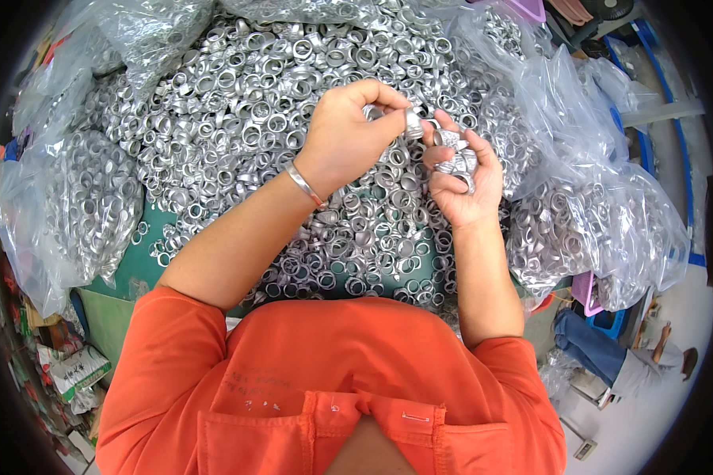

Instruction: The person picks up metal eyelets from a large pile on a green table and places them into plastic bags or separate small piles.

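Observation:
A broad heap of silver-coloured metal rings [232, 119] covers the green tabletop [148, 261] before me. Above it, my left hand [347, 130] pinches one metal ring [414, 123] between thumb and fingertips. My right hand [469, 178] is turned palm up, close to that ring, with several metal rings [456, 155] held among its curled fingers. Its fingertips are beside the pinched ring; whether they touch it I cannot tell. A metal bangle [304, 184] circles my left wrist.
Clear plastic bags of rings flank the heap, one at left [92, 202] and one at right [582, 231]. Another plastic bag [154, 35] lies at the far left. A pink basket [585, 294] shows below the right bag. A person [624, 362] is off to the lower right.

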### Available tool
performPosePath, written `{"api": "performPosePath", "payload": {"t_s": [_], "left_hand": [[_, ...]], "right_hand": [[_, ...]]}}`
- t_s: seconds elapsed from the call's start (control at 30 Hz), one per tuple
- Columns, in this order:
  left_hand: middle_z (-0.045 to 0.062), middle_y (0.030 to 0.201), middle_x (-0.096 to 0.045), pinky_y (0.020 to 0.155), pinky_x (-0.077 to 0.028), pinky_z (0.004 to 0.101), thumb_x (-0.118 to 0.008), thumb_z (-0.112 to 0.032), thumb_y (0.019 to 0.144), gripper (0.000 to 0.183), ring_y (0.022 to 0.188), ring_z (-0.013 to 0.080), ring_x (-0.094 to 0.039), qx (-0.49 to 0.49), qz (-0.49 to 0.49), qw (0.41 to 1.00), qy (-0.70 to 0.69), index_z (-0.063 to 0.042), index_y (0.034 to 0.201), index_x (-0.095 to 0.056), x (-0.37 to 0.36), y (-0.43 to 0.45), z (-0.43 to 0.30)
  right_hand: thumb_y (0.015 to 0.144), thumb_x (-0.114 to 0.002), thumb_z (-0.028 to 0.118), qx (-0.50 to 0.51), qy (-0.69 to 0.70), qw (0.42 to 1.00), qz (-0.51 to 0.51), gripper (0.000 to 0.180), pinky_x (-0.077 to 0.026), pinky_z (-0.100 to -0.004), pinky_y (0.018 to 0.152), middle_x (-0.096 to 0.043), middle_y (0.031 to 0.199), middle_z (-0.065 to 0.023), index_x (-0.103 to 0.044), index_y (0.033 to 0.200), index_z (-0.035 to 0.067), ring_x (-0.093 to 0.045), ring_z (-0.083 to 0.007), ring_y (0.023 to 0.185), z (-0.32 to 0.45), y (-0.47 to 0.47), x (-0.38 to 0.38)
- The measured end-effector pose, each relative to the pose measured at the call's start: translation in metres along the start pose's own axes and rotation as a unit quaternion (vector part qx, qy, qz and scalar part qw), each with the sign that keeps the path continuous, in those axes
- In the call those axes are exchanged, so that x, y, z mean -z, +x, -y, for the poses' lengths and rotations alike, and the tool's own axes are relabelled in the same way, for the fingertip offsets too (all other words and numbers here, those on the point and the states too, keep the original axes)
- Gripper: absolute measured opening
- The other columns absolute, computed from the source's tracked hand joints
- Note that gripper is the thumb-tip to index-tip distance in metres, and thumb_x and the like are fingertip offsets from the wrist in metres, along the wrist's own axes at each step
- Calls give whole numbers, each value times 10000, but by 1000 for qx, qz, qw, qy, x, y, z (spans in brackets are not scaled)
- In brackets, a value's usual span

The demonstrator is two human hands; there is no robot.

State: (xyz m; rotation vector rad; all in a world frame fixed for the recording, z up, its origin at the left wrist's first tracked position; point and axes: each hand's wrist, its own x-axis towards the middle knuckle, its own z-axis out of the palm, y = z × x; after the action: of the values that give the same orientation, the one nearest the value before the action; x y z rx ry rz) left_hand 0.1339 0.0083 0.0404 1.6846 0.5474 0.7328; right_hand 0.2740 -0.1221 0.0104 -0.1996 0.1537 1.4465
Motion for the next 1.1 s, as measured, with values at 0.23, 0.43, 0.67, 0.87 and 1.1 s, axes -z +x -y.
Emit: {"api": "performPosePath", "payload": {"t_s": [0.23, 0.43, 0.67, 0.87, 1.1], "left_hand": [[66, 841, -672, 710, -499, 244, -594, -7, 802, 99, 811, 110, -624, 90, 98, 986, -105, 18, 866, -666, -16, 9, -19], [89, 869, -642, 740, -493, 309, -679, -96, 743, 131, 796, 221, -624, -110, 77, 953, 270, -45, 864, -684, 6, 13, 12], [93, 876, -604, 627, -498, 338, -697, -156, 751, 152, 726, 246, -608, -128, 141, 903, 384, -29, 827, -659, 8, 1, 40], [108, 909, -638, 405, -382, 178, -506, -211, 923, 178, 672, 91, -577, 215, 47, 917, -333, -43, 941, -561, 16, 1, 12], [174, 1042, -607, 423, -428, 185, -330, -411, 965, 484, 791, 180, -629, 270, 125, 780, -551, -9, 1152, -525, 25, 10, 16]], "right_hand": [[918, -411, 328, 45, -42, 997, -36, 452, -588, -352, 585, -549, 1084, -249, -463, 1212, -10, -613, -327, 905, -13, 2, 7], [929, -386, 378, 24, 22, 999, 39, 495, -577, -469, 689, -436, 1256, -314, -432, 1271, 23, -558, -401, 1042, -12, -1, 8], [929, -378, 382, 23, 27, 996, 83, 548, -579, -459, 677, -258, 1382, -325, -329, 1363, 52, -486, -437, 1132, -15, -5, 3], [926, -400, 358, -11, 56, 993, 99, 546, -587, -400, 613, -244, 1374, -350, -307, 1375, 62, -568, -394, 1020, -12, -6, 8], [929, -400, 362, -12, 8, 997, 77, 535, -548, -306, 494, -246, 1370, -360, -319, 1358, 54, -610, -357, 950, -21, -3, 3]]}}
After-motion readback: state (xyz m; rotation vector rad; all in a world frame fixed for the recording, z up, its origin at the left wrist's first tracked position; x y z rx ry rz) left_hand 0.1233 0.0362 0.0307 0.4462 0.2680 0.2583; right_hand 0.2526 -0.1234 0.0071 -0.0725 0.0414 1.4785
